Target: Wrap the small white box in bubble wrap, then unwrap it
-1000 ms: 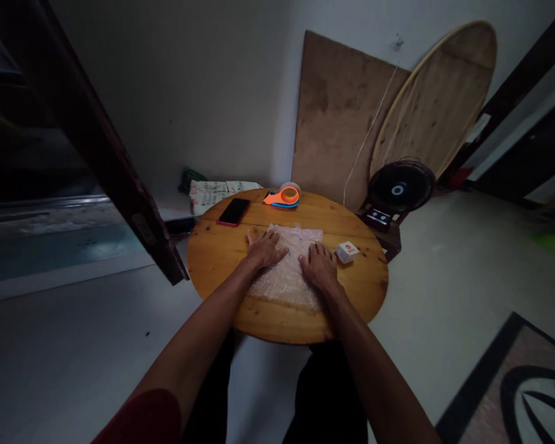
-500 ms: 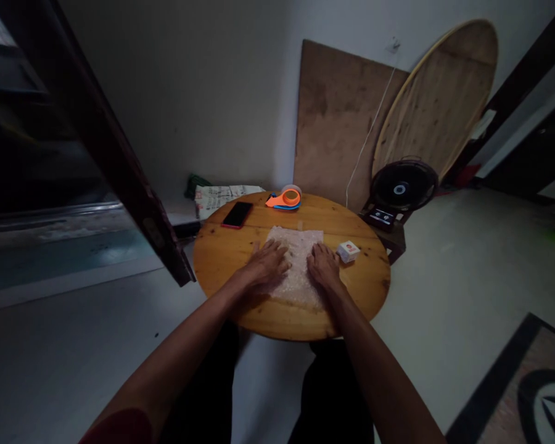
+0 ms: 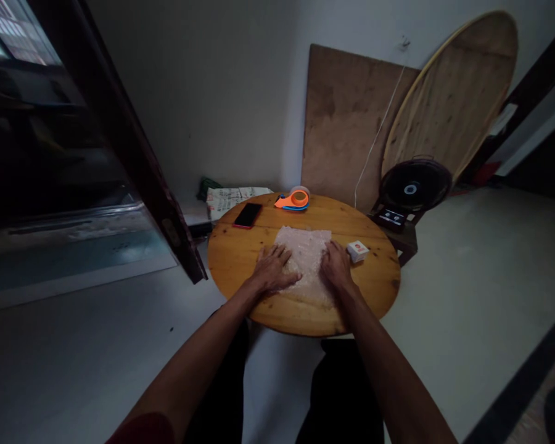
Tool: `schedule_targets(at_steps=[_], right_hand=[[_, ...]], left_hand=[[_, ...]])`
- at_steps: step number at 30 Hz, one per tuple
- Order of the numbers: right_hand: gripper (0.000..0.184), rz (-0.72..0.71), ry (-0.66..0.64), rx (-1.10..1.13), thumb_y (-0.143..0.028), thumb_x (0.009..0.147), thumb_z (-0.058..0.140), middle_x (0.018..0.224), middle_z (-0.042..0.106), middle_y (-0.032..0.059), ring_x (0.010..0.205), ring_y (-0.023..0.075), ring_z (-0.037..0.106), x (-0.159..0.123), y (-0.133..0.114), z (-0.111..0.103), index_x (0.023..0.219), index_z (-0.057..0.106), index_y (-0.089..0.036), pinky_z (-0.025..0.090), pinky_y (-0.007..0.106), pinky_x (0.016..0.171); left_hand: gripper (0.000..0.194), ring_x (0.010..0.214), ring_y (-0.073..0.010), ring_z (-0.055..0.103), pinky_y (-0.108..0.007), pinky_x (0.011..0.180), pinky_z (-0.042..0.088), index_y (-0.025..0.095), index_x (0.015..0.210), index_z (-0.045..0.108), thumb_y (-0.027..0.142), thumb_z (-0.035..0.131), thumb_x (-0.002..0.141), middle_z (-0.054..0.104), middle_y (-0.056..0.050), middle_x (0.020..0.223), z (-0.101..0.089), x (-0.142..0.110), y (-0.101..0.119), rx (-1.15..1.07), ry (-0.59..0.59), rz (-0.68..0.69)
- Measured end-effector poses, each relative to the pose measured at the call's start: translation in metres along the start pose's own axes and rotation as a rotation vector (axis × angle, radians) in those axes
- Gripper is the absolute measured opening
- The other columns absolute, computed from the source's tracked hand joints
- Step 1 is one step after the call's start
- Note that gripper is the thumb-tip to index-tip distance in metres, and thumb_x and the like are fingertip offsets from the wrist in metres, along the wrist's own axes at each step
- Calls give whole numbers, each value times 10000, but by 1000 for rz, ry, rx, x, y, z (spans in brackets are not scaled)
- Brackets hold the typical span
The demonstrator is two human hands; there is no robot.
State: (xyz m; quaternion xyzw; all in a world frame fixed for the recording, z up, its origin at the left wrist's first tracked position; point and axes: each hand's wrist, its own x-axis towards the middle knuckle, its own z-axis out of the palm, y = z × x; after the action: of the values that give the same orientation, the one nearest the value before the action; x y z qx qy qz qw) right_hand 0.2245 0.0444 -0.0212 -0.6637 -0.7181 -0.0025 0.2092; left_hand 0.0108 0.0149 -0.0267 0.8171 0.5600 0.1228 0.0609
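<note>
A sheet of bubble wrap (image 3: 305,250) lies flat on the round wooden table (image 3: 231,259). My left hand (image 3: 274,269) rests on its left side, palm down with the fingers and thumb spread. At the right edge of the sheet, my right hand (image 3: 337,265) has its fingers curled in and pressed together on the wrap; their tips are partly hidden. Just right of that hand sits a small white box (image 3: 357,250) with a red mark on top, apart from the fingers.
Toward the table's far edge are an orange tape dispenser (image 3: 293,199) and a phone with a red edge (image 3: 248,215). A dark round fan-like device (image 3: 411,190) stands behind the table on the right. Boards (image 3: 351,117) lean on the wall; a dark door frame (image 3: 134,154) slants at left.
My left hand has opened from bent fingers to a flat spread on the bubble wrap. My right hand stays at the right edge. The whole view has shifted slightly.
</note>
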Motion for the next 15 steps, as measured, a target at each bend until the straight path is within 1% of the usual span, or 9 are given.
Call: schedule_targets(at_steps=[3,5,7,8,9,12,15], right_hand=[[385,-153,-1,-28,-212,953,363,1434,478,133,1331,258,394,-9,-9,-14,1265,573,-132,273,406,1081],[355,-297,-83,-62,-249,961,374,1369,539,127,1274,252,453,-19,-12,-23,1230,589,-162,299,405,1047],[338,-394,-190,-100,-317,961,404,1314,574,120,1201,243,510,-31,-10,-28,1210,588,-180,329,393,1009],[352,-406,-217,-123,-357,958,419,1319,567,121,1195,246,513,-38,-6,-29,1220,577,-182,333,394,1005],[387,-390,-211,-145,-394,957,424,1352,542,127,1222,256,493,-44,-1,-27,1250,556,-179,326,403,1014],[469,-320,-140,-179,-435,971,379,1447,458,135,1327,272,396,-56,15,-19,1336,491,-163,285,424,1057],[494,-297,-116,-178,-449,973,356,1456,455,127,1324,271,399,-58,23,-12,1353,481,-159,274,427,1068]], left_hand=[[859,1429,-343,261,-576,1160,139,231,1432,408,785,426,775,329,-116,1545,2,1,-1,-8,9,0],[868,1428,-342,264,-574,1161,141,232,1431,407,791,428,768,329,-113,1545,3,1,-3,-17,20,-3],[866,1427,-338,266,-571,1161,145,229,1429,410,786,436,766,333,-114,1543,3,1,-3,-23,35,-11],[861,1427,-337,265,-571,1160,147,229,1427,414,782,441,766,336,-114,1542,3,1,-4,-26,39,-13],[857,1428,-336,264,-572,1159,149,231,1424,417,779,446,766,338,-113,1540,3,1,-4,-30,40,-12],[857,1432,-335,255,-577,1158,144,241,1423,417,778,457,756,331,-105,1546,1,1,-3,-43,27,-4],[864,1436,-337,244,-588,1156,132,241,1427,410,776,463,751,318,-106,1552,0,0,-3,-43,16,-16]])
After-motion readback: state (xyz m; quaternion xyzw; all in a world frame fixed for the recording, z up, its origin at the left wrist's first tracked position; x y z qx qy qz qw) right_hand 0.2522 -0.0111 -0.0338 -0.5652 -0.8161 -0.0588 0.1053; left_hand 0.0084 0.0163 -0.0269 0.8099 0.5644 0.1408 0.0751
